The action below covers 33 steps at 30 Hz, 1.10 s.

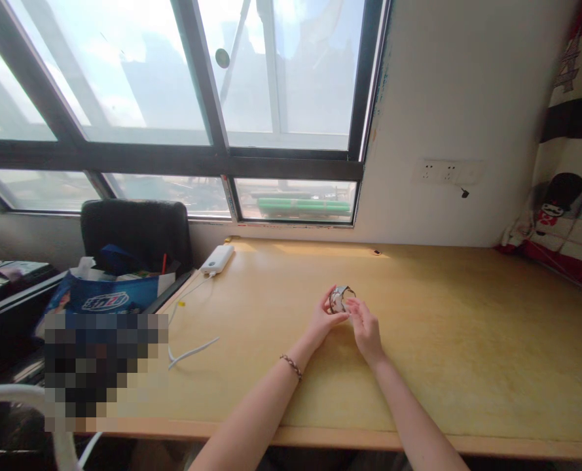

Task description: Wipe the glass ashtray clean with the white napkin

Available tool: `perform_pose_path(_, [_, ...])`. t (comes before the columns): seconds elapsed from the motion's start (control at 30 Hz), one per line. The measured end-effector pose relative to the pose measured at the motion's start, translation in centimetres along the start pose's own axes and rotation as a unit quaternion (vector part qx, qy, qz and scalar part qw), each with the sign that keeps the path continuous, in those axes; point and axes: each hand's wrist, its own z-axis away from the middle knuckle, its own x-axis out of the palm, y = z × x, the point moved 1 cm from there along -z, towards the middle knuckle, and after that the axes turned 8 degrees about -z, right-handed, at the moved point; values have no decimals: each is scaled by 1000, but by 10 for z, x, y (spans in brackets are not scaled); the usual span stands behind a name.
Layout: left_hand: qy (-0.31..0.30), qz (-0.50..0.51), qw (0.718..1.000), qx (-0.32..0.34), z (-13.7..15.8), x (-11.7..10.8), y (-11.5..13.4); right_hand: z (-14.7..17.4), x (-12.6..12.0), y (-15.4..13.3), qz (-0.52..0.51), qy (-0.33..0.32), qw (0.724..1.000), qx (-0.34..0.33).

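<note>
A small ring-shaped band (338, 300), silvery and whitish with dark brown edges, is held just above the table in front of me. I cannot make out its exact kind. My left hand (326, 315) curls around its left side, with the thumb reaching below it to the right. A dark beaded bracelet (291, 367) circles my left wrist. On the other side, the fingertips of my right hand (366, 326) close in on the band's right edge. My right hand's thumb is partly hidden.
The wide yellow wooden table (467, 353) extends around my hands. A white power bank (217, 260) with a white cable (192, 352) lies at the left. Beyond the left edge stand a blue bag (118, 294) and a black chair (133, 226). A tiny dark object (378, 252) rests near the wall.
</note>
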Motion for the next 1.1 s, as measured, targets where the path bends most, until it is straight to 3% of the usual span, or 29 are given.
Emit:
perform_pose_path(0.17, [8,-15,1000,15,-2,-1,-4,1,4,-1,-120,-50,990,62])
perform_pose_path(0.3, [6,-11,1000,19,-3,-3,-7,2,8,-3,-127,-99,986,48])
perform_pose_path(0.37, [1,-8,1000,22,-3,-3,-8,2,10,0,-74,-105,992,16])
perform_pose_path(0.47, [-8,-7,1000,23,-2,-2,-7,3,10,10,63,-62,995,-41])
perform_pose_path(0.57, [-15,-6,1000,14,-1,-1,-6,2,8,18,176,-36,981,-66])
perform_pose_path(0.67, [-3,-4,1000,12,-1,-2,-5,0,7,17,222,-47,971,-70])
perform_pose_path(0.77, [8,-5,1000,8,-1,-3,-4,-2,4,11,204,-69,974,-65])
perform_pose_path(0.97, [4,-3,1000,-11,0,-2,2,-4,-2,5,71,-77,994,18])
perform_pose_path(1.1, [1,3,1000,-17,1,-1,4,-3,2,8,12,-80,996,22])
